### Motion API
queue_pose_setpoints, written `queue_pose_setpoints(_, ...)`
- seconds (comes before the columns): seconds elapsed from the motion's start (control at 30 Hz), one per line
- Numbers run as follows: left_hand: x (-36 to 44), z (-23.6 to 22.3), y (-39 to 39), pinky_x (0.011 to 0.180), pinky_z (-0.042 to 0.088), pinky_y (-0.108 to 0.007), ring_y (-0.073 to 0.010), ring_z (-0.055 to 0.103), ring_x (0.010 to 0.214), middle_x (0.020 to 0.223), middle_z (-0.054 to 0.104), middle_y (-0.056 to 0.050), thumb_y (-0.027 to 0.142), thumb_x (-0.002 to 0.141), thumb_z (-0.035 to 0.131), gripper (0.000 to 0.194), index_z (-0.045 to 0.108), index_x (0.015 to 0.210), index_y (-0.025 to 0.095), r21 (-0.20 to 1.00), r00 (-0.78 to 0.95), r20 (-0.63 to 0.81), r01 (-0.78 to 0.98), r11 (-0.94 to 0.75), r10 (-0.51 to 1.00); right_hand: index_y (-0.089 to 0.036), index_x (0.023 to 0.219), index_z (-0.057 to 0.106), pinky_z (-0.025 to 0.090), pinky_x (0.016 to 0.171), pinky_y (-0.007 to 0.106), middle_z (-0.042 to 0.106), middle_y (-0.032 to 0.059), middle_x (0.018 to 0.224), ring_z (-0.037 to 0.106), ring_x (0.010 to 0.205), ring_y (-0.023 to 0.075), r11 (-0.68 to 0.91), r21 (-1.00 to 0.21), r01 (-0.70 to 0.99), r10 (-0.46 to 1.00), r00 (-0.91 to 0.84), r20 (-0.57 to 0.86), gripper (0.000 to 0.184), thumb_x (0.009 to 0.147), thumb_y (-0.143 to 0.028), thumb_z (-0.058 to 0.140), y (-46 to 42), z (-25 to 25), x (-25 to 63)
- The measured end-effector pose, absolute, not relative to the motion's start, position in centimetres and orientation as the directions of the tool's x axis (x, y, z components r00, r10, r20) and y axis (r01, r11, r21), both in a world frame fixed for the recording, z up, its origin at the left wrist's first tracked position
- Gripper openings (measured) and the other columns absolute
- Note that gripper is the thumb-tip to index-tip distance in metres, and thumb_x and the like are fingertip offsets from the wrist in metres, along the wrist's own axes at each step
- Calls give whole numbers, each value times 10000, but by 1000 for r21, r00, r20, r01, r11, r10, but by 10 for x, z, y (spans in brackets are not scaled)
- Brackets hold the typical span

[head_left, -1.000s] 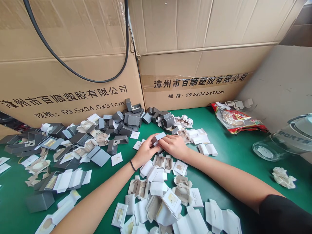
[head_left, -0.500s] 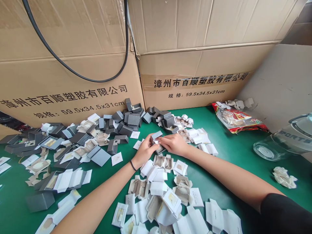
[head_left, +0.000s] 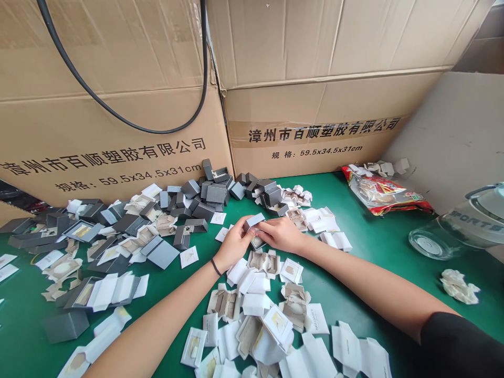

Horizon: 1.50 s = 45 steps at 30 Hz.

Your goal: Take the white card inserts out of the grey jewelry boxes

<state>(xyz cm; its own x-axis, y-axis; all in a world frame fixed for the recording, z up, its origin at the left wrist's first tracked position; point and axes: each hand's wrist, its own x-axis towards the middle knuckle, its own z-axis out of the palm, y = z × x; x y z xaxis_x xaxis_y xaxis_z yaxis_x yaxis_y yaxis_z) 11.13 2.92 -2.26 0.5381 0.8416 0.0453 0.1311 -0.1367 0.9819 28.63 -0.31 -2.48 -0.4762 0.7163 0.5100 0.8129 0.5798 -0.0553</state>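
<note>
Between my hands is a small grey hinged gift box, its lid raised and a pale inside showing below. My left hand is closed round the box's left side, a dark band on the wrist. From the right, my right hand has its fingers closed at the box's open front; whether they also pinch something inside is hidden. Just below the hands lie folded white and beige card inserts. Beyond them sits a heap of dark grey boxes.
More grey boxes and card pieces spread across the left of the green table. Cardboard cartons wall the back, with a black cable hanging in front. At right are a red snack bag, a clear bottle and crumpled paper.
My right hand has drawn slightly back to the right and its fingers have shifted at the box, so more of the pale inside shows. My left hand keeps its hold.
</note>
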Motion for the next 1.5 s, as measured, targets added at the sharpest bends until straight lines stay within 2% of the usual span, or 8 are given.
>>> queue_pose_setpoints(0.2, 113, -23, 30, 867, 467, -324, -190, 590, 970, 968, 631, -61, 269, 793, 572, 356, 498, 1127, 168, 987, 503, 48, 109, -118, 863, -159, 923, 583, 296, 522, 221, 607, 6, 629, 530, 544, 87, 645, -15, 764, 624, -515, 587, 226, 929, -241, 373, -5, -25, 287)
queue_pose_setpoints(0.3, 114, -22, 29, 888, 458, -327, -184, 600, 970, 1018, 641, -71, 255, 775, 589, 358, 499, 1111, 170, 995, 495, 34, 69, -78, 868, -160, 800, 610, 326, 542, 227, 591, 7, 590, 533, 540, 93, 675, 28, 737, 566, -542, 622, 287, 927, -293, 390, -5, -25, 287)
queue_pose_setpoints(0.37, 115, -22, 29, 902, 450, -328, -184, 599, 983, 1035, 644, -71, 239, 767, 590, 340, 506, 1090, 172, 998, 485, 29, 36, -53, 874, -159, 797, 628, 329, 536, 229, 585, 6, 573, 531, 530, 96, 678, 32, 734, 553, -539, 636, 305, 923, -320, 402, -5, -24, 287)
queue_pose_setpoints(0.5, 114, -25, 29, 896, 453, -330, -190, 592, 1009, 1055, 643, -69, 203, 764, 562, 302, 520, 1062, 176, 1000, 482, 3, -14, 4, 876, -156, 941, 652, 329, 522, 229, 609, 11, 591, 535, 521, 98, 680, -5, 733, 568, -522, 636, 299, 924, -324, 405, -5, -26, 288)
queue_pose_setpoints(0.77, 111, -27, 33, 840, 471, -320, -184, 597, 945, 1010, 651, -57, 213, 771, 538, 290, 552, 1058, 179, 999, 466, -23, 33, 9, 885, -155, 927, 683, 308, 511, 231, 582, 11, 544, 511, 495, 93, 705, -3, 709, 571, -565, 596, 351, 934, -334, 381, -4, -30, 288)
queue_pose_setpoints(1.0, 114, -24, 29, 756, 493, -307, -176, 614, 788, 807, 652, -33, 359, 786, 564, 310, 591, 1038, 181, 997, 395, -6, 68, -22, 919, -179, 945, 675, 290, 516, 235, 606, 15, 593, 521, 527, 86, 709, -65, 702, 623, -581, 523, 358, 941, -347, 359, -3, -29, 288)
queue_pose_setpoints(1.17, 116, -27, 29, 739, 497, -300, -181, 618, 763, 736, 643, -27, 351, 775, 579, 288, 617, 1003, 179, 992, 312, 38, 105, -75, 949, -185, 968, 668, 270, 503, 242, 626, 10, 619, 533, 537, 84, 706, -106, 701, 644, -572, 507, 331, 932, -346, 381, -4, -29, 287)
queue_pose_setpoints(1.5, 115, -31, 29, 741, 487, -298, -183, 614, 773, 785, 652, -37, 336, 812, 509, 258, 610, 997, 187, 969, 286, 91, 196, -151, 954, -193, 951, 667, 277, 511, 240, 641, 12, 635, 549, 559, 90, 697, -103, 710, 649, -563, 512, 337, 939, -336, 362, -4, -31, 285)
